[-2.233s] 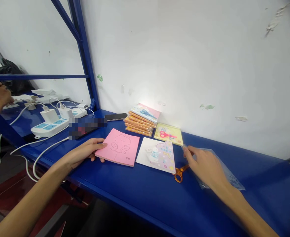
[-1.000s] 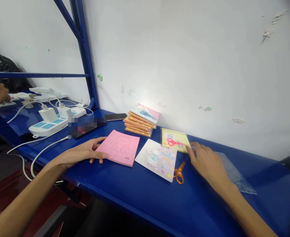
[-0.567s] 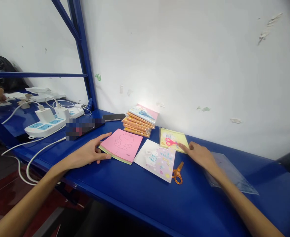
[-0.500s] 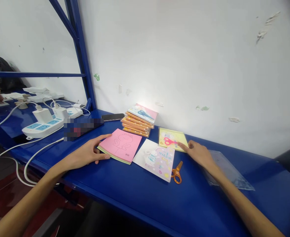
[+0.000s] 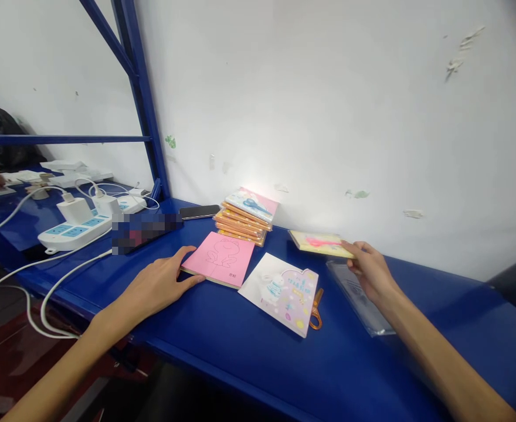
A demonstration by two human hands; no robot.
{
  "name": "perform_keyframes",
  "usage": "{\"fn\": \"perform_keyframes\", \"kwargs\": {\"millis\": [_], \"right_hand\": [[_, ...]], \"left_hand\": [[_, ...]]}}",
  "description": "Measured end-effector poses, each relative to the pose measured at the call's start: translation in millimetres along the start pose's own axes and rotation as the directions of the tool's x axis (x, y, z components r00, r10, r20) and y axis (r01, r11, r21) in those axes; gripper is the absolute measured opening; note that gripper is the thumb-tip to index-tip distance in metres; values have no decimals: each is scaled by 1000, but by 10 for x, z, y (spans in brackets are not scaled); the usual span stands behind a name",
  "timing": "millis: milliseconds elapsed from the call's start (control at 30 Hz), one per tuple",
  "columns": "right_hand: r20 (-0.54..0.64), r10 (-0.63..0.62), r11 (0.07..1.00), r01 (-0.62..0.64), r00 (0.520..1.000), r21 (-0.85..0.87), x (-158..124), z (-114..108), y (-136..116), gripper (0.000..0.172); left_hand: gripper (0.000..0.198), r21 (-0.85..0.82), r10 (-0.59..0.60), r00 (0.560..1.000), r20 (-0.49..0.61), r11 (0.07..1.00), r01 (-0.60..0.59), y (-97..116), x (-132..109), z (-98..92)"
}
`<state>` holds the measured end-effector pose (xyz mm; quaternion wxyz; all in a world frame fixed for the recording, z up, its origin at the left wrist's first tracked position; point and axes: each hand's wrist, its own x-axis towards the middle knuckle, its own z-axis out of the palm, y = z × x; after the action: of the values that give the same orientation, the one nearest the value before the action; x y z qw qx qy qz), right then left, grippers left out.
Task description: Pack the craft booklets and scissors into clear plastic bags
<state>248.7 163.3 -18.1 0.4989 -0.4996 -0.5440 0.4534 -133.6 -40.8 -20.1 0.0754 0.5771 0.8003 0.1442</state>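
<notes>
So, the left hand (image 5: 156, 281) rests on the blue steel shelf (image 5: 372, 363) with its fingers spread, the fingertips and thumb at the left edge of a pink booklet (image 5: 220, 258) printed with a line drawing. The right hand (image 5: 369, 271) is at the upper right of the shelf, its fingers pressed together and pinching the right end of a yellow booklet (image 5: 315, 242). Just beside that hand lies a clear plastic sleeve (image 5: 357, 299). Between the hands sits a booklet with a rabbit cover (image 5: 279, 293), partly over orange scissors (image 5: 316, 310). A stack of booklets (image 5: 244, 217) stands against the wall, near a phone (image 5: 199, 211). Farther left, chargers and cables crowd a white power strip (image 5: 73, 231).
</notes>
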Motion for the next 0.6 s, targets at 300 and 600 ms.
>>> {"fn": "perform_keyframes", "kwargs": {"millis": [300, 600], "right_hand": [[225, -41, 969, -16, 973, 247, -563, 237, -353, 56], [536, 95, 992, -127, 839, 23, -1192, 578, -358, 66]], "left_hand": [[54, -306, 3, 993, -121, 951, -40, 342, -288, -208], [52, -935, 197, 936, 293, 264, 237, 675, -489, 44]]}}
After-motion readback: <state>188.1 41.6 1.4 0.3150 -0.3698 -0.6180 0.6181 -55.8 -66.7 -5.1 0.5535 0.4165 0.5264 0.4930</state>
